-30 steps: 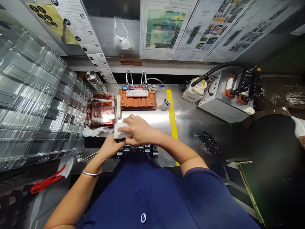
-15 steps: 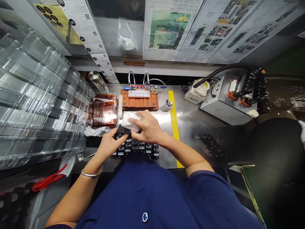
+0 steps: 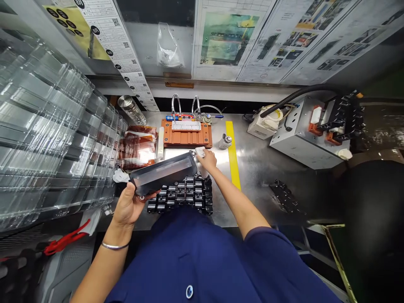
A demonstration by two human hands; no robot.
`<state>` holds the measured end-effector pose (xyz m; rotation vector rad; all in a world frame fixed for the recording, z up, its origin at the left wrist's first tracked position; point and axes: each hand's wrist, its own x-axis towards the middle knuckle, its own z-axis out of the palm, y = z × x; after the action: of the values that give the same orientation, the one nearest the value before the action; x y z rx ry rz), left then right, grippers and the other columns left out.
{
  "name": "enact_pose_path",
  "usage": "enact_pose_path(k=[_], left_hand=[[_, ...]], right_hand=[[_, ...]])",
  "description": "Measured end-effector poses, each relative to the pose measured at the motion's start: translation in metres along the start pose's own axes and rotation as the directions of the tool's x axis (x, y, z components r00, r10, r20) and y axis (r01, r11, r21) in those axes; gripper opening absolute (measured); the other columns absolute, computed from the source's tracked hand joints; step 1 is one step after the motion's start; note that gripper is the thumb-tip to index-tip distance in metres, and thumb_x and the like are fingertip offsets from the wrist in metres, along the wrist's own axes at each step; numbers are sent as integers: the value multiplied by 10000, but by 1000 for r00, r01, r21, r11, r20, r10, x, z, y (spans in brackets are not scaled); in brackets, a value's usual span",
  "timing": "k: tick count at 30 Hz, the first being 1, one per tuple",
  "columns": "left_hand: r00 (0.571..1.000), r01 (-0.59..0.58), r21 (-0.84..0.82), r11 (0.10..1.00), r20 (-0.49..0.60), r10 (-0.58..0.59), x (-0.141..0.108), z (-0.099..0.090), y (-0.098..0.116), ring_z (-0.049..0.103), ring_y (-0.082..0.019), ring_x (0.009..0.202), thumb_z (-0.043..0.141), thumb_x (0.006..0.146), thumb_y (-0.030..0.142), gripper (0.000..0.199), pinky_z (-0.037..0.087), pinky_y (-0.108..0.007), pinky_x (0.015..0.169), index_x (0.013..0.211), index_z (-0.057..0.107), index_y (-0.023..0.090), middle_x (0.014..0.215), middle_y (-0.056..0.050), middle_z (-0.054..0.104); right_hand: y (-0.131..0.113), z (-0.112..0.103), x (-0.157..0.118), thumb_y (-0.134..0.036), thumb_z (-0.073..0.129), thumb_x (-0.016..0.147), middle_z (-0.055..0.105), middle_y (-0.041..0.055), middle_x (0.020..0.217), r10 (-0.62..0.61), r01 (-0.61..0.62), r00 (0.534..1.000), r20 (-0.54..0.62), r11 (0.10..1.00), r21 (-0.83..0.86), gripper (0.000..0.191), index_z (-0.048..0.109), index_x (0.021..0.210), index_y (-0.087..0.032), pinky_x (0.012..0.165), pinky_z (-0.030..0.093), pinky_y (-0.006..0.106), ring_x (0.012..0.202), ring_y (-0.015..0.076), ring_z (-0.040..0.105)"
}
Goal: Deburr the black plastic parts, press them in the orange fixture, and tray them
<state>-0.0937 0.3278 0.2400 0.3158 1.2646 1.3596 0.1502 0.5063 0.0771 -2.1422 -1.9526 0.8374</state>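
Observation:
My left hand (image 3: 128, 206) grips the left end of a long black plastic part (image 3: 164, 171), thumb on top and fingers beneath. The part is held tilted, its right end higher, with a lighter strip along its flat face. My right hand (image 3: 207, 160) pinches a crumpled white wipe (image 3: 200, 151) just off the part's right end; whether the wipe touches it I cannot tell. Below the part, several black ribbed parts (image 3: 186, 193) lie in rows against my shirt. Behind it stands an orange-brown fixture (image 3: 187, 138) with a white perforated strip and two looped metal tubes.
Stacked clear plastic trays (image 3: 57, 126) rise at the left. Near them are amber film sheets (image 3: 139, 147) and a glass bottle (image 3: 131, 110). A small metal dispenser (image 3: 225, 142) stands by the yellow tape (image 3: 232, 160). At the right are a grey machine box (image 3: 303, 139) and a black part (image 3: 284, 195).
The black part has swung out flat and lengthwise in view. My left hand moved left and down with it; my right hand moved right and up with the wipe.

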Motion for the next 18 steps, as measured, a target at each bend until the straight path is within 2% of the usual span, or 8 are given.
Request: enact_pose_path(k=[3, 7, 14, 18], left_hand=[[1000, -4, 7, 1000, 14, 4, 3, 3, -3, 711, -243, 613, 759, 554, 670, 608, 607, -317, 536, 917, 742, 182, 797, -89, 763], [1000, -4, 7, 1000, -4, 4, 9, 4, -7, 720, -243, 647, 718, 613, 674, 584, 604, -305, 533, 957, 734, 203, 832, -74, 765], [999, 29, -3, 1000, -34, -29, 15, 12, -5, 717, -230, 640, 723, 599, 681, 580, 596, -286, 512, 952, 729, 220, 835, -58, 768], [999, 35, -2, 999, -32, -35, 17, 15, -6, 722, -241, 652, 723, 596, 683, 575, 598, -287, 515, 935, 733, 220, 831, -63, 767]], right_hand=[[-5, 18, 8, -425, 598, 836, 562, 153, 1274, 8, -8, 997, -71, 1000, 2, 544, 556, 1295, -137, 924, 428, 364, 1197, 296, 449], [-17, 31, 12, -379, 585, 838, 553, 132, 1263, -60, 63, 992, -114, 998, 19, 480, 577, 1262, -154, 918, 437, 352, 1183, 274, 438], [-21, 36, 12, -324, 592, 822, 585, 109, 1238, -84, 98, 986, -142, 990, 97, 398, 604, 1186, -163, 936, 435, 332, 1174, 240, 465], [-17, 37, 19, -328, 580, 836, 576, 105, 1251, -35, 55, 987, -159, 990, 126, 385, 584, 1187, -168, 950, 416, 331, 1172, 239, 475]])
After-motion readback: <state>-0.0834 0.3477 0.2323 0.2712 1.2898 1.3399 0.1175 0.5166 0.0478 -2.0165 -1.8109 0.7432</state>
